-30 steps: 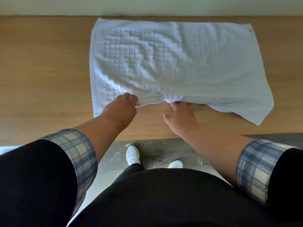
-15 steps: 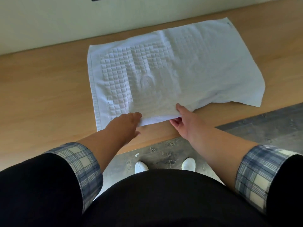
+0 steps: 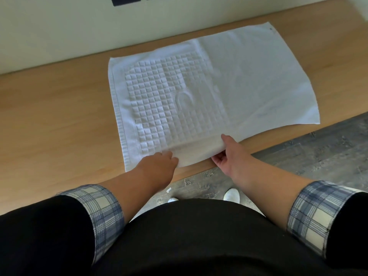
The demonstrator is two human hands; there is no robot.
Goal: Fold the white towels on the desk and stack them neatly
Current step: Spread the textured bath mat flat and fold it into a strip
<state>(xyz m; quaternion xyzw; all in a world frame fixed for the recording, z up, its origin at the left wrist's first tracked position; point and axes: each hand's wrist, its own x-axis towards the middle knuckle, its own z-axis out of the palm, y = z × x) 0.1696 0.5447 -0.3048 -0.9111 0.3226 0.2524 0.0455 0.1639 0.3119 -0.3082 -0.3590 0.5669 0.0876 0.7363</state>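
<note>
One white towel (image 3: 209, 86) with a raised square pattern lies spread on the wooden desk (image 3: 55, 120), reaching from the wall side to the near edge. My left hand (image 3: 159, 165) grips its near edge left of the middle. A short way to the right, my right hand (image 3: 229, 154) pinches the same edge, thumb on top and fingers underneath. Between my hands the edge is lifted slightly off the desk. The towel's right near corner hangs just past the desk edge.
A pale wall (image 3: 59, 26) runs along the far side of the desk, with two dark items (image 3: 127, 0) at the top. Grey floor (image 3: 308, 152) shows to the right of the desk edge, with my white shoes (image 3: 231, 194) below.
The towel has been smoothed flatter and its near edge pulled toward me. Both hands have closed on that edge and raised it a little. My view has tilted left.
</note>
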